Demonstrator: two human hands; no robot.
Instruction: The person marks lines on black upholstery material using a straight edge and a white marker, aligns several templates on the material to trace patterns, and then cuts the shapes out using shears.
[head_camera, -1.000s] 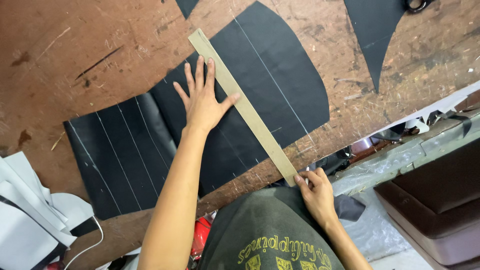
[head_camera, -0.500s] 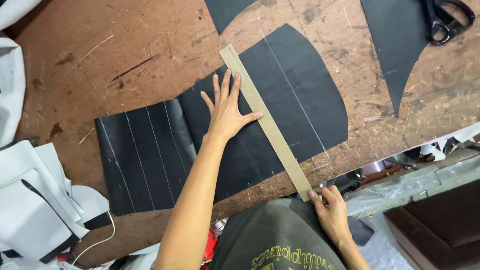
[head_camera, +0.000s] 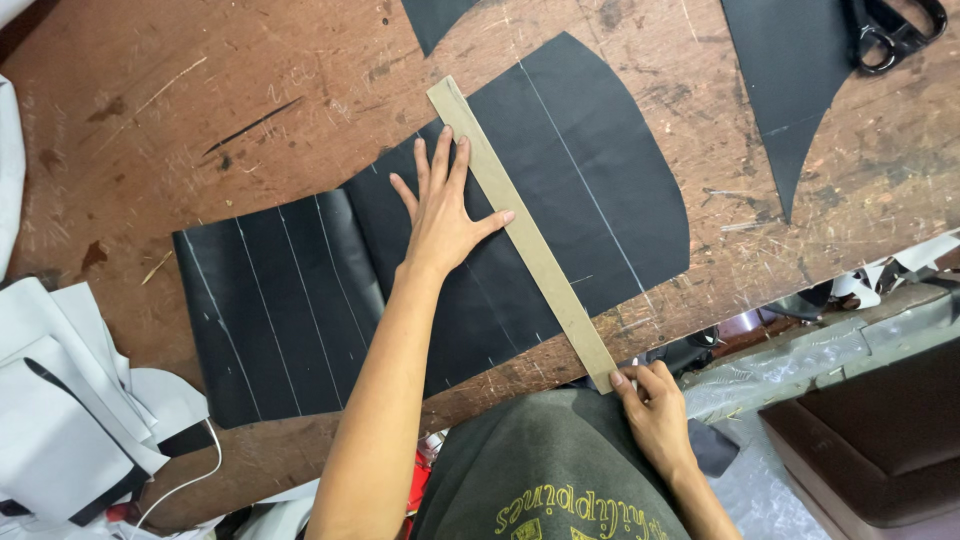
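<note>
Since the earlier frame your view has slid so the scissors (head_camera: 893, 32) show fuller at the top right corner; both your hands sit on the straightedge much as before

Your left hand (head_camera: 441, 217) is open, fingers spread, palm flat on the black leather panel (head_camera: 560, 190), thumb tip touching the left edge of the long tan straightedge (head_camera: 520, 233). The straightedge lies diagonally across the panel, upper end near the panel's top edge, lower end past the worktop (head_camera: 150, 120) edge by your torso. Your right hand (head_camera: 655, 412) pinches that lower end, fingers curled closed on it; I cannot tell if it also holds a marker

The panel lies flat mid worktop, with several pale lines already drawn roughly parallel. Another dark offcut (head_camera: 790, 90) sits well apart at upper right, white pieces (head_camera: 70, 400) stacked at lower left

Risks, as I judge them: only your thumb touches the straightedge up top, so it could pivot about the pinched end and skew off the parallel lines. The overhanging lower end has no support, so pressure there may lift the far end. The smooth leather could creep under your palm on the scarred wood
</note>
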